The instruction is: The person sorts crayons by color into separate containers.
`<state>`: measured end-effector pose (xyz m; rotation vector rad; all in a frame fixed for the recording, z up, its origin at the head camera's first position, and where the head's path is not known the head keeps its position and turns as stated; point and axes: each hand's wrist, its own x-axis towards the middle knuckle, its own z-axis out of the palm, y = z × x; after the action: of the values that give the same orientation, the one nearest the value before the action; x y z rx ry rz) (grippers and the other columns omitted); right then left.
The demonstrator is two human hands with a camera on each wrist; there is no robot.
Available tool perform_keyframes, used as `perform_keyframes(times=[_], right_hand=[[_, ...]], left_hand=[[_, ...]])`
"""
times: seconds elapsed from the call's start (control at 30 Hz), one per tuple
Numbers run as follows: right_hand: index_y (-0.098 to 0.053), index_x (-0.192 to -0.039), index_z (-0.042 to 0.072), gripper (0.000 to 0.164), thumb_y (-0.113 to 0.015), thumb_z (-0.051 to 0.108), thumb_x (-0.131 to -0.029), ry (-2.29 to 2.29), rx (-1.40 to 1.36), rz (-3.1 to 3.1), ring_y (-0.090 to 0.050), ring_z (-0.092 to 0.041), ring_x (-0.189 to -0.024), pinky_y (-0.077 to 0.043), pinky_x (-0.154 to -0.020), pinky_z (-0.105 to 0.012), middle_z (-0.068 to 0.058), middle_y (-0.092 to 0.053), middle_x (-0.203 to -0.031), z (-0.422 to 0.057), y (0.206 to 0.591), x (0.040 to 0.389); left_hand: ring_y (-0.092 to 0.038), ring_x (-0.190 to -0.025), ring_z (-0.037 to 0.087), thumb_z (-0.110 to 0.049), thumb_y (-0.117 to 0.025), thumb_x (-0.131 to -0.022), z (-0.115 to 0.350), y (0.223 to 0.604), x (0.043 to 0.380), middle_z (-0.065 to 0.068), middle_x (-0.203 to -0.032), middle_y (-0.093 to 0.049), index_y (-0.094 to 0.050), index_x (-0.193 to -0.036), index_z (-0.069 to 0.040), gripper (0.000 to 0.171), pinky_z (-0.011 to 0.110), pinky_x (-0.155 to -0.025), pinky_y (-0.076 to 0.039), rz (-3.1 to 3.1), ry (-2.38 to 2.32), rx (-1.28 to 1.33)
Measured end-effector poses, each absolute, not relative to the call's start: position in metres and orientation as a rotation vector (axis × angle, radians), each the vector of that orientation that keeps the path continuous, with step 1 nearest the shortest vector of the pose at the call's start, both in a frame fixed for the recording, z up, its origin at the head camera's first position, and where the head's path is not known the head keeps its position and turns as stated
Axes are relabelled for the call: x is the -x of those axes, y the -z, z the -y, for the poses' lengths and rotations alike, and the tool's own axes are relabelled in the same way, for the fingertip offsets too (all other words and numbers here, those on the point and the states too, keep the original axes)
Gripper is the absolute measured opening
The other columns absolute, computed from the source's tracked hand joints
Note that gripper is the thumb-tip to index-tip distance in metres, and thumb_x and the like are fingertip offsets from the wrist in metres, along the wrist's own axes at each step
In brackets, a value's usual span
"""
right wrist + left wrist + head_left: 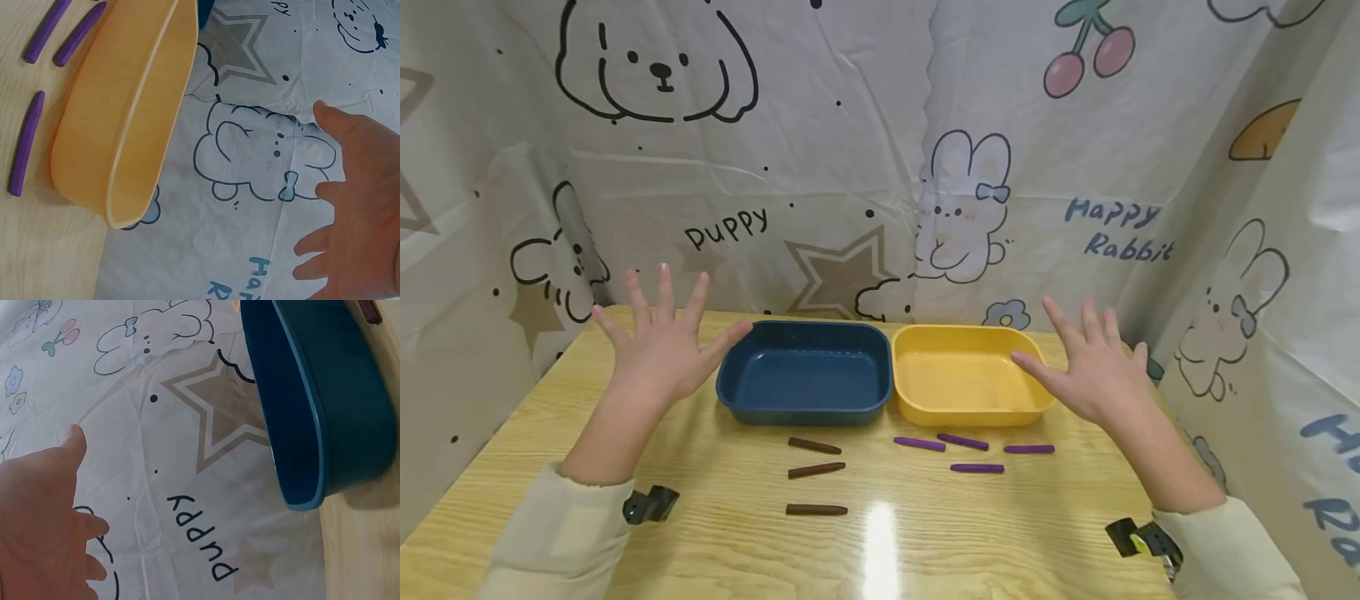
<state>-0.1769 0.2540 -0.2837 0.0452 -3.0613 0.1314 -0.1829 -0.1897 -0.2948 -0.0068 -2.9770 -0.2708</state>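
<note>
My left hand (658, 354) is raised beside the left end of a dark blue tray (805, 417), fingers spread and holding nothing. On the other side my right hand (1097, 375) is held up near the right end of a yellow tray (973, 417), its fingers also spread, with nothing in them. The two trays stand side by side. In front of the blue one lie three brown crayons (816, 471). Several purple crayons (977, 468) lie in front of the yellow one, and some show in the right wrist view, where a purple crayon (26, 147) lies alongside the yellow tray (94, 144).
A wooden table (715, 533) carries the trays and crayons. Behind it hangs a white cloth (850, 158) printed with cartoon animals, and more cloth (1300, 333) closes off the right side. Small dark devices are strapped at both sleeves (565, 525).
</note>
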Motion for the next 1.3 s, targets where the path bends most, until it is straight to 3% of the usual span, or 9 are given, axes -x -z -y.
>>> perform_keyframes(times=[0.17,0.33,0.5,0.67,0.8,1.0,1.3], right_hand=[[0.005,-0.141,0.033,0.086,-0.03,0.076,-0.075,-0.12,-0.06,3.065,0.0,-0.051,-0.128,-0.005,-0.089,-0.073,-0.024,0.006,-0.145,-0.26,0.29,0.174],[-0.007,-0.143,0.026,0.086,-0.03,0.075,-0.076,-0.103,-0.078,3.069,-0.008,-0.05,-0.128,-0.009,-0.091,-0.072,-0.028,-0.005,-0.144,-0.267,0.298,0.171],[-0.024,-0.14,0.017,0.083,-0.031,0.072,-0.078,-0.024,-0.142,3.035,-0.024,-0.049,-0.122,-0.02,-0.09,-0.069,-0.029,-0.024,-0.138,-0.276,0.311,0.168],[-0.043,-0.13,0.009,0.071,-0.045,0.061,-0.081,-0.016,-0.256,2.979,-0.044,-0.043,-0.11,-0.036,-0.085,-0.06,-0.023,-0.049,-0.124,-0.284,0.325,0.167],[-0.057,-0.114,0.008,0.052,-0.057,0.048,-0.08,-0.063,-0.347,2.968,-0.053,-0.037,-0.1,-0.043,-0.081,-0.052,-0.017,-0.06,-0.11,-0.287,0.336,0.167],[-0.065,-0.094,0.011,0.028,-0.065,0.033,-0.078,-0.148,-0.506,2.976,-0.06,-0.024,-0.083,-0.049,-0.072,-0.041,-0.006,-0.065,-0.09,-0.292,0.351,0.163],[-0.065,-0.09,0.015,0.016,-0.065,0.025,-0.078,-0.259,-0.543,3.09,-0.058,-0.015,-0.079,-0.049,-0.068,-0.034,0.004,-0.064,-0.084,-0.3,0.384,0.164]], left_hand=[[0.037,-0.119,0.036,-0.075,-0.017,-0.078,0.193,0.3,0.182,0.022,-0.141,0.024,0.005,-0.142,-0.022,0.086,0.071,-0.083,0.02,2.98,0.284,0.003],[0.029,-0.123,0.043,-0.074,-0.02,-0.079,0.197,0.305,0.182,0.027,-0.142,0.013,-0.001,-0.143,-0.015,0.088,0.072,-0.086,0.017,2.985,0.321,0.003],[-0.001,-0.129,0.05,-0.072,-0.023,-0.08,0.202,0.312,0.183,0.029,-0.142,-0.009,-0.013,-0.142,-0.01,0.088,0.073,-0.089,-0.004,2.973,0.362,-0.005],[-0.028,-0.118,0.049,-0.068,-0.025,-0.083,0.207,0.324,0.185,0.03,-0.133,-0.032,-0.028,-0.136,-0.003,0.084,0.068,-0.084,-0.026,2.959,0.389,0.014],[-0.032,-0.115,0.05,-0.064,-0.029,-0.085,0.212,0.338,0.188,0.032,-0.13,-0.035,-0.032,-0.134,0.0,0.081,0.064,-0.083,-0.031,2.993,0.483,0.066],[-0.03,-0.118,0.048,-0.064,-0.032,-0.083,0.217,0.356,0.192,0.032,-0.132,-0.033,-0.03,-0.134,0.001,0.083,0.06,-0.092,-0.029,3.028,0.701,0.105],[-0.046,-0.109,0.045,-0.048,-0.042,-0.089,0.219,0.382,0.198,0.028,-0.13,-0.039,-0.031,-0.133,0.003,0.069,0.051,-0.083,-0.043,3.009,0.905,0.105]])
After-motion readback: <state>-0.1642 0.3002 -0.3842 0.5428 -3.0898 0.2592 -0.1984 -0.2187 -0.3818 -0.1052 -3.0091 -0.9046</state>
